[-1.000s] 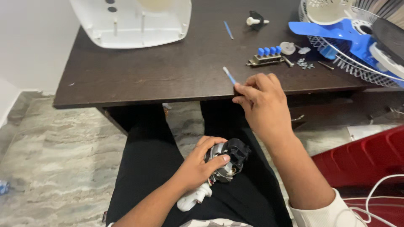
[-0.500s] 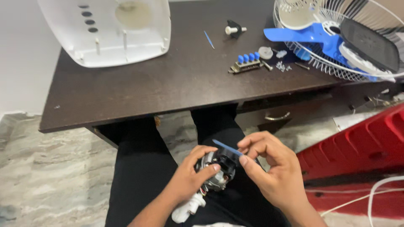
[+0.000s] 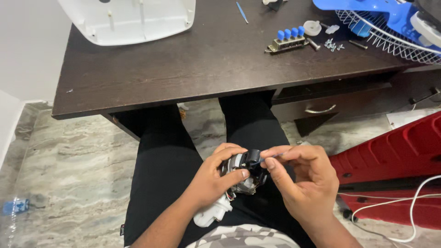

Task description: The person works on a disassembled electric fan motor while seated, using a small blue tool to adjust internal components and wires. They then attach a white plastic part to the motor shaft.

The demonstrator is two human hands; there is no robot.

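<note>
While the person sits with legs in black trousers under the dark wooden counter [image 3: 183,69], both hands work over the lap at roughly 6 o'clock in the view. Left hand [image 3: 213,177] is closed around a small motor assembly [image 3: 243,172], grey and black with metal showing, thumb across its near face and fingers curled over the top; a white plastic part [image 3: 212,212] of the assembly hangs below the palm at about 7 o'clock from it. Right hand [image 3: 303,183] is pinched on a thin blue tool [image 3: 268,158], held between thumb and forefinger, its tip laid against the black upper portion of the motor assembly at 9 o'clock from the hand. On the counter, a white plastic fan base [image 3: 133,18] lies upturned at 11 o'clock. A switch block with four blue buttons [image 3: 287,40] sits at 1 o'clock, with a white round cap [image 3: 312,27], loose screws [image 3: 331,44] and a dark pin just beside it. A second slim blue stick [image 3: 242,12] lies near 12 o'clock. A white wire fan guard [image 3: 390,39] carrying a blue blade [image 3: 367,9] overhangs the counter edge at 2 o'clock. A red plastic piece [image 3: 395,156] and a white cable [image 3: 413,202] lie on the marble floor at 4 o'clock.
</note>
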